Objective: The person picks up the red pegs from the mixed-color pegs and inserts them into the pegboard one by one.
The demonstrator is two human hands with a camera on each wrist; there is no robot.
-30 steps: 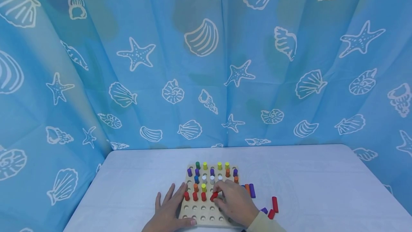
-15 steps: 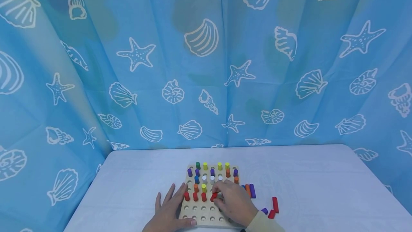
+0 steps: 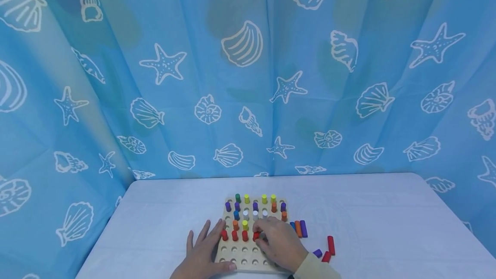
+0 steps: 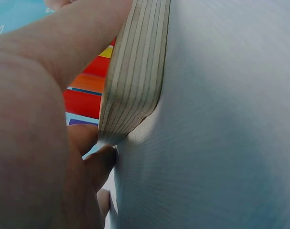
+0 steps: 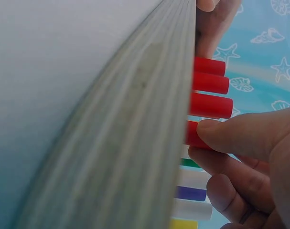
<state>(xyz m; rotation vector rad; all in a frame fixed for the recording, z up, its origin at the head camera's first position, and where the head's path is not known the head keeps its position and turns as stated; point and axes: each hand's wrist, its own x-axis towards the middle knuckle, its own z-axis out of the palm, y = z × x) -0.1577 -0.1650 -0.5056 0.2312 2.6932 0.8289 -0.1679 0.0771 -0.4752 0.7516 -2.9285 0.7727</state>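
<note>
A wooden pegboard (image 3: 239,256) with rows of round holes lies on the table, colored pegs standing in several of them. Between thumb and fingers my right hand (image 3: 280,242) pinches a red peg (image 3: 255,236) at the fourth place of a row. Three other red pegs (image 3: 234,236) stand upright to its left. In the right wrist view the held peg (image 5: 192,136) meets the board's top face, its outer end covered by the thumb. My left hand (image 3: 203,253) rests with spread fingers along the board's left edge, its thumb on the near left corner.
Right of the board lie loose blue, orange and purple pegs (image 3: 304,229). Nearer the front right are a long red peg (image 3: 331,245), another red peg (image 3: 326,256) and a purple peg (image 3: 317,253). A blue shell-print curtain (image 3: 248,98) hangs behind the white table (image 3: 162,210).
The red peg in my right hand was tilted and now stands straighter, in line with the other red pegs. My right hand has shifted slightly left; my left hand keeps its place.
</note>
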